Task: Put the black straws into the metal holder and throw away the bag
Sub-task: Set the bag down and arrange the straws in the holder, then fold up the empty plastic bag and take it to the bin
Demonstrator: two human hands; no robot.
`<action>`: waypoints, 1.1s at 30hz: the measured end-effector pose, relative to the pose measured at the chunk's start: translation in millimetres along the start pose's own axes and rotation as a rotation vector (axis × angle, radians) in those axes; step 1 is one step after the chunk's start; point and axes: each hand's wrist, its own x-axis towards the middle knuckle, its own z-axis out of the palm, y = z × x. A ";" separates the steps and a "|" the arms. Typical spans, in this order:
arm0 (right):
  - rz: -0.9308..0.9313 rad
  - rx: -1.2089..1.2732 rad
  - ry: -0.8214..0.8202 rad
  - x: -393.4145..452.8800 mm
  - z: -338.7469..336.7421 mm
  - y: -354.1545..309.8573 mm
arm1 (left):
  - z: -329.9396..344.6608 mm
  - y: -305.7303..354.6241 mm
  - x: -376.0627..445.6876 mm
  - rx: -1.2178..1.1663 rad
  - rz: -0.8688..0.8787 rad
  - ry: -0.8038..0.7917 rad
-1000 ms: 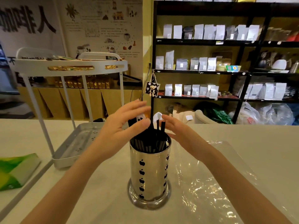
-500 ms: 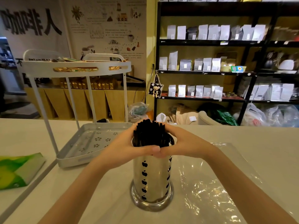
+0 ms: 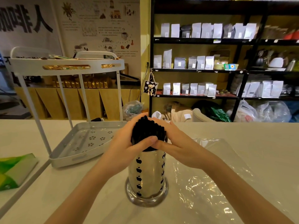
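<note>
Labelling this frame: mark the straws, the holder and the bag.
straws (image 3: 148,129): head view, top ends of bundle.
holder (image 3: 149,172): head view, front wall.
bag (image 3: 215,180): head view, flat clear plastic.

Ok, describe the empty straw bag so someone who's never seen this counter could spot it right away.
Start at the white counter, then find the shiny metal holder at its middle. The bag lies flat just right of the holder, under the right forearm. It is the only clear, crinkled, glinting plastic sheet there; the green packet at far left is opaque.
</note>
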 end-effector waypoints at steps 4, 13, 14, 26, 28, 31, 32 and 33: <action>0.089 0.067 -0.076 -10.0 -4.0 0.0 | -5.1 -2.9 -4.1 0.105 -0.042 -0.035; 0.264 -0.003 0.136 -52.6 -40.0 22.8 | 41.0 45.9 -7.7 0.524 0.569 0.268; 0.292 -0.002 0.188 -59.1 -44.1 29.5 | 53.3 47.1 -7.1 0.530 0.630 0.252; 0.851 -0.238 0.498 -166.7 -43.7 131.7 | 171.6 -48.4 -1.9 0.854 -0.054 -0.480; 0.985 -0.445 0.434 -178.6 -38.0 144.2 | 177.6 -56.6 -5.6 0.901 -0.202 -0.533; 1.133 -0.643 0.398 -188.3 -31.6 154.6 | 181.0 -62.7 -7.1 0.917 -0.308 -0.529; 1.165 -0.663 0.398 -189.6 -30.0 157.8 | 182.0 -64.4 -6.2 0.927 -0.309 -0.522; 1.177 -0.680 0.391 -190.0 -28.4 159.5 | 183.1 -65.4 -5.5 0.927 -0.308 -0.515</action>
